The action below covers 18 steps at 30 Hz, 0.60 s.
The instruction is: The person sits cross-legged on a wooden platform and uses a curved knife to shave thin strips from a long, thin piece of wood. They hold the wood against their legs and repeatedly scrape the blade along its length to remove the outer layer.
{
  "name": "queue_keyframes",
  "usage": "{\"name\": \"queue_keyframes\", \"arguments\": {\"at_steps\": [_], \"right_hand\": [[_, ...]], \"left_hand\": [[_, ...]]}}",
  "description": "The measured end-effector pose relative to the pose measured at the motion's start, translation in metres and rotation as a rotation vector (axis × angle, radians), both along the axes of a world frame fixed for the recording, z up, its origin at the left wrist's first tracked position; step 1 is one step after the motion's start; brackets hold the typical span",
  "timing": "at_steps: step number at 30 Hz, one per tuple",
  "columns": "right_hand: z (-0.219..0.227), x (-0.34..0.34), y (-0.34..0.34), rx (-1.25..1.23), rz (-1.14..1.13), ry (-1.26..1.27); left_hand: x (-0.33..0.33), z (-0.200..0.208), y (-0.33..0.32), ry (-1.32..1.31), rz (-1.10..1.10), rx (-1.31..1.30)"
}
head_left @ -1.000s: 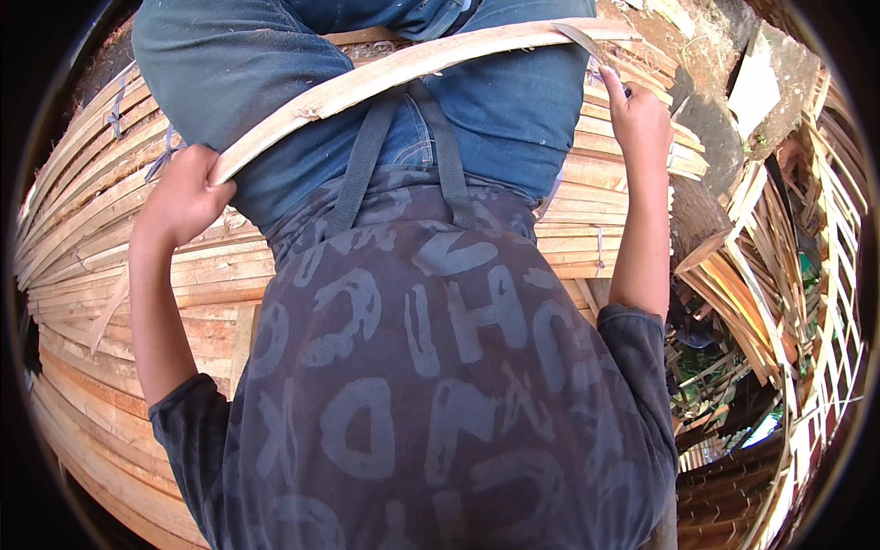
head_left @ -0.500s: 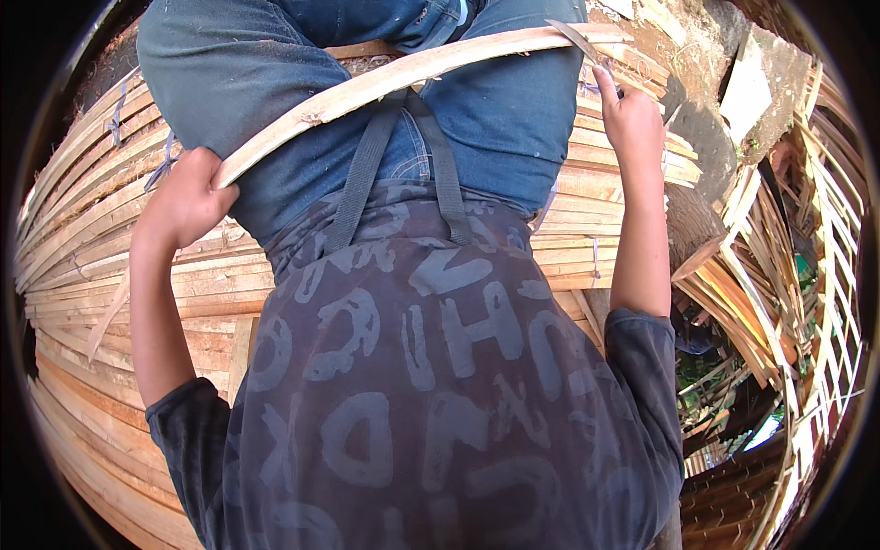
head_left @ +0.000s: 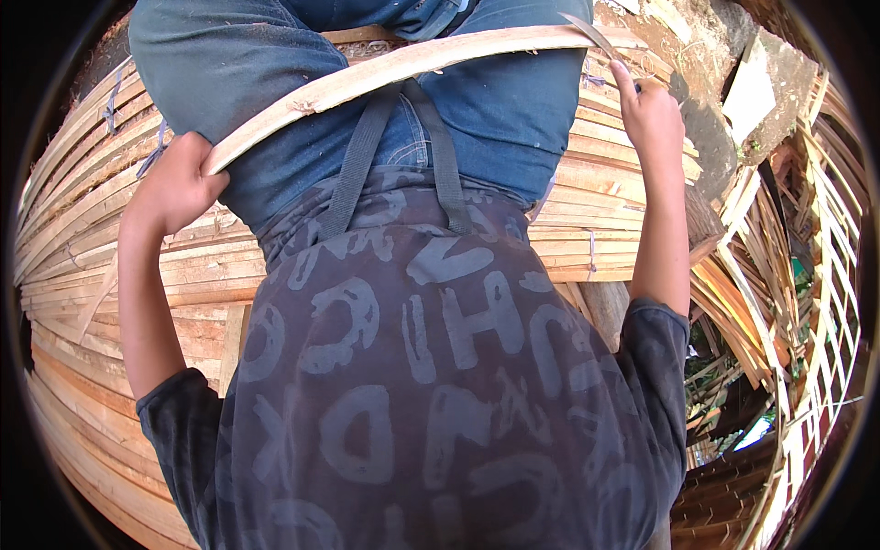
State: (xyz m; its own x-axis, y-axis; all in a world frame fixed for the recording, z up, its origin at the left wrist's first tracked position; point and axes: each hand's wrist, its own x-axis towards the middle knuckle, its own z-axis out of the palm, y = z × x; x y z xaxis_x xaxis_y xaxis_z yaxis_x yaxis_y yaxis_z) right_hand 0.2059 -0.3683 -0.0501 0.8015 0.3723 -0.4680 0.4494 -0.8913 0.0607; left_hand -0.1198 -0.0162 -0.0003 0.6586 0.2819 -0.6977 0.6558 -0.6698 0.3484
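Observation:
A long pale wooden strip (head_left: 394,71) lies across my thighs, rising from lower left to upper right. My left hand (head_left: 180,183) is closed around its near left end. In my right hand (head_left: 649,108) is a knife (head_left: 591,35), its thumb stretched along the back toward the blade. The curved blade crosses the strip close to the strip's far right end. Most of the knife's handle is hidden inside the fist. A small knot or rough patch shows on the strip left of its middle.
Stacked bundles of wooden strips (head_left: 119,238) spread beneath and around my legs, some bound with purple ties (head_left: 156,151). Stones (head_left: 775,82) and a white flat piece (head_left: 749,96) lie at the upper right. Loose slats (head_left: 742,312) and a woven lattice (head_left: 830,275) stand at the right.
My right hand and the knife have moved a little to the right, toward the strip's far end. My left hand has shifted slightly left and up with the strip.

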Motion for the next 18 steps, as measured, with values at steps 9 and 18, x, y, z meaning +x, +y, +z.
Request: {"name": "queue_keyframes", "arguments": {"at_steps": [9, 18], "right_hand": [[-0.011, 0.022, -0.034, -0.047, -0.277, 0.038], [-0.004, -0.054, 0.010, 0.192, -0.004, 0.094]], "left_hand": [[0.005, 0.001, 0.007, 0.312, -0.034, -0.143], [0.006, 0.001, 0.015, 0.278, -0.064, -0.100]]}}
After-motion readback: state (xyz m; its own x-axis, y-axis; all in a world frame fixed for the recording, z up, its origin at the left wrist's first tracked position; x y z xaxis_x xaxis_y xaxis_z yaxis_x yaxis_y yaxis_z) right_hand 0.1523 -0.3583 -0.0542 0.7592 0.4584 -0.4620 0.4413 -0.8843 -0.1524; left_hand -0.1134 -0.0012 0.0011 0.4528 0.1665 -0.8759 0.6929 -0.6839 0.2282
